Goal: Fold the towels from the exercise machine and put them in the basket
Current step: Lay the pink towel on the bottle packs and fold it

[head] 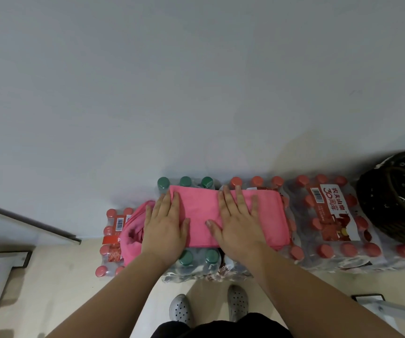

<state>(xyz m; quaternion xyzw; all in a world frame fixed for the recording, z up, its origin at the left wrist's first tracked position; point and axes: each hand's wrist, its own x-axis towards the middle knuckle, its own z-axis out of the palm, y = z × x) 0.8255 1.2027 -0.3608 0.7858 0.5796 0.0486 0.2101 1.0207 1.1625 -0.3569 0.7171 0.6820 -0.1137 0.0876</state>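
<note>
Pink towel (201, 215), lower centre of frame, laid flat over shrink-wrapped bottle packs (328, 223) serving as a folding surface; its left end hangs bunched and unfolded. Left hand (166, 224) and right hand (237, 220): both palm-down on the cloth, fingers spread wide, gripping nothing (apparently smoothing a fold). Dark woven basket (392, 198), right edge of frame, sits beside the packs, presumably for easy transfer

left hand (166, 224), right hand (238, 222), apparently flat, fingers spread
</note>
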